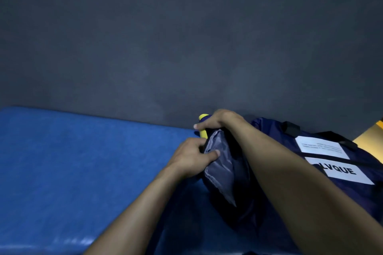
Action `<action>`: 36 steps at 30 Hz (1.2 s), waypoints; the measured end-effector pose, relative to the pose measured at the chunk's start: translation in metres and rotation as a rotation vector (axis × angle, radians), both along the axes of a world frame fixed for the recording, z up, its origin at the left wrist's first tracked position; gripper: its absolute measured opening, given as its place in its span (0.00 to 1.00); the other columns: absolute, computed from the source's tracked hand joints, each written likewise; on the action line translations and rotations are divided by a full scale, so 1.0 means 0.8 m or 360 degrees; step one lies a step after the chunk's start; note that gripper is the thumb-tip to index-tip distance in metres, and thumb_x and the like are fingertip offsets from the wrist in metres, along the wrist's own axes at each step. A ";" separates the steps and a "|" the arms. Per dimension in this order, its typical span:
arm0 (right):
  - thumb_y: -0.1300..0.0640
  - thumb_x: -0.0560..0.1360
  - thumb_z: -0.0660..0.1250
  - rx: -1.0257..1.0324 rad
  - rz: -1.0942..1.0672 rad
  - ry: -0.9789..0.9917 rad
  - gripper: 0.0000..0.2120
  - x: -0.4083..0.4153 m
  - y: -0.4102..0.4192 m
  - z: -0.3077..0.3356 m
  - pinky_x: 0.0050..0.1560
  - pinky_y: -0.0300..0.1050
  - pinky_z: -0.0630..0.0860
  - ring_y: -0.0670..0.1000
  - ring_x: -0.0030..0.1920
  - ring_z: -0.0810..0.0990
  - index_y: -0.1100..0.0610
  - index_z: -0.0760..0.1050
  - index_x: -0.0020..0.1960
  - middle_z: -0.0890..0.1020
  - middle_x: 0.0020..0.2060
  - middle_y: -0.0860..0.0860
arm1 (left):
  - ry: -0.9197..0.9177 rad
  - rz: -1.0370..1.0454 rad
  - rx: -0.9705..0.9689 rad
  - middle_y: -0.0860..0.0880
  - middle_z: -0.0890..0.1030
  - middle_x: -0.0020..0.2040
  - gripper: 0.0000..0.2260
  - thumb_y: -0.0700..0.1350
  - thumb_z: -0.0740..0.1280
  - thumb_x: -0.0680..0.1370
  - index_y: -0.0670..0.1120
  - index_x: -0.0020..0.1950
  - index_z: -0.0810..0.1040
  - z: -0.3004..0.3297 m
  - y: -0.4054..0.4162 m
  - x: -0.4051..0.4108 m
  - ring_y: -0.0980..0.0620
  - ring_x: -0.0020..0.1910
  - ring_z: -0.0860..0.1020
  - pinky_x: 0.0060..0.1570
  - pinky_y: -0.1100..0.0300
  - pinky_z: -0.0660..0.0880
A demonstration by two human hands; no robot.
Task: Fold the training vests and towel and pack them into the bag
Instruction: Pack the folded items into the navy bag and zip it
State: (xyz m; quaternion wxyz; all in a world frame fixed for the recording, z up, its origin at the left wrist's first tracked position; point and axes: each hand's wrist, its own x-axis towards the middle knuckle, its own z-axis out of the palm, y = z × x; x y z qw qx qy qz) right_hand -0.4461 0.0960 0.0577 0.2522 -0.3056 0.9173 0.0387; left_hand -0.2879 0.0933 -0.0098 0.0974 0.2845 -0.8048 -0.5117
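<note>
Navy bag [342, 174] is lying on its side on the blue mat [83, 161], long axis running from the hands off toward the right edge, open mouth pointing left at the fingers. Left hand [190, 157] is gripping the near rim, thumb pressing on the grey lining [219, 167] and fingers curling behind it. Right hand [217, 121] is curling over the far rim, fingers wrapping a yellow piece [203, 133] at the opening; can't tell what it is. White label reading "LVQUE" [344, 172] is facing up, right of both hands.
</note>
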 end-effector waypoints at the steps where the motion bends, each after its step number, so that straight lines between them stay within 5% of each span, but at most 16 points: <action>1: 0.33 0.71 0.73 0.0002 -0.0012 0.0005 0.25 0.002 -0.003 -0.005 0.49 0.47 0.75 0.55 0.49 0.80 0.55 0.77 0.46 0.81 0.50 0.52 | -0.0007 -0.0008 0.0028 0.49 0.86 0.46 0.11 0.55 0.70 0.78 0.48 0.48 0.83 -0.001 -0.001 0.002 0.49 0.48 0.83 0.54 0.46 0.79; 6: 0.35 0.61 0.78 -0.0354 -0.0116 0.0091 0.28 0.006 0.000 0.000 0.41 0.44 0.74 0.54 0.46 0.81 0.55 0.76 0.47 0.81 0.47 0.52 | 0.0002 -0.0016 0.0017 0.44 0.84 0.43 0.20 0.60 0.67 0.73 0.42 0.45 0.81 0.005 -0.011 0.016 0.47 0.41 0.81 0.50 0.45 0.78; 11: 0.34 0.65 0.78 -0.0930 0.0044 0.0259 0.30 0.012 0.029 0.058 0.47 0.44 0.74 0.55 0.51 0.79 0.52 0.74 0.56 0.80 0.52 0.52 | -0.0012 -0.0065 0.0259 0.44 0.82 0.29 0.14 0.53 0.68 0.73 0.46 0.32 0.79 0.003 -0.004 0.025 0.46 0.29 0.79 0.42 0.44 0.82; 17: 0.38 0.67 0.79 -0.1391 0.0148 0.0238 0.26 0.027 0.073 0.140 0.38 0.41 0.74 0.49 0.47 0.80 0.48 0.74 0.57 0.81 0.49 0.47 | -0.0075 0.0108 0.0532 0.43 0.80 0.26 0.12 0.44 0.63 0.81 0.39 0.42 0.76 0.000 -0.003 0.040 0.46 0.25 0.80 0.28 0.55 0.80; 20: 0.40 0.67 0.79 -0.1124 0.0259 0.0126 0.23 0.041 0.085 0.137 0.30 0.44 0.79 0.49 0.44 0.83 0.48 0.74 0.53 0.80 0.47 0.48 | -0.0006 0.0131 0.0630 0.44 0.80 0.25 0.14 0.46 0.63 0.83 0.37 0.44 0.76 0.002 -0.002 0.045 0.47 0.24 0.80 0.26 0.56 0.79; 23: 0.38 0.66 0.79 -0.0762 0.0367 0.0122 0.25 0.045 0.088 0.094 0.35 0.50 0.83 0.54 0.48 0.84 0.50 0.74 0.53 0.81 0.48 0.50 | 0.0128 0.0101 0.0680 0.43 0.81 0.27 0.16 0.49 0.61 0.85 0.38 0.45 0.75 0.009 0.006 0.045 0.48 0.25 0.81 0.26 0.57 0.79; 30: 0.27 0.69 0.70 0.0232 0.0526 0.0161 0.34 0.046 0.081 0.047 0.51 0.45 0.76 0.53 0.50 0.81 0.53 0.79 0.62 0.82 0.55 0.51 | 0.0277 0.0144 0.0744 0.38 0.83 0.33 0.16 0.52 0.60 0.86 0.41 0.46 0.75 0.017 0.015 0.034 0.47 0.27 0.82 0.28 0.57 0.81; 33: 0.22 0.67 0.66 0.0449 0.0514 0.0256 0.43 0.044 0.078 0.040 0.57 0.48 0.75 0.56 0.57 0.79 0.56 0.78 0.67 0.81 0.62 0.51 | 0.0299 0.0167 0.0738 0.41 0.83 0.31 0.17 0.52 0.60 0.86 0.41 0.44 0.76 0.020 0.016 0.027 0.47 0.26 0.81 0.29 0.57 0.81; 36: 0.23 0.64 0.71 0.0588 0.0536 0.0242 0.44 0.043 0.078 0.049 0.58 0.48 0.77 0.56 0.54 0.80 0.56 0.79 0.65 0.81 0.59 0.50 | 0.0342 0.0200 0.0756 0.43 0.82 0.31 0.16 0.50 0.61 0.86 0.41 0.44 0.76 0.021 0.016 0.016 0.48 0.27 0.81 0.27 0.58 0.80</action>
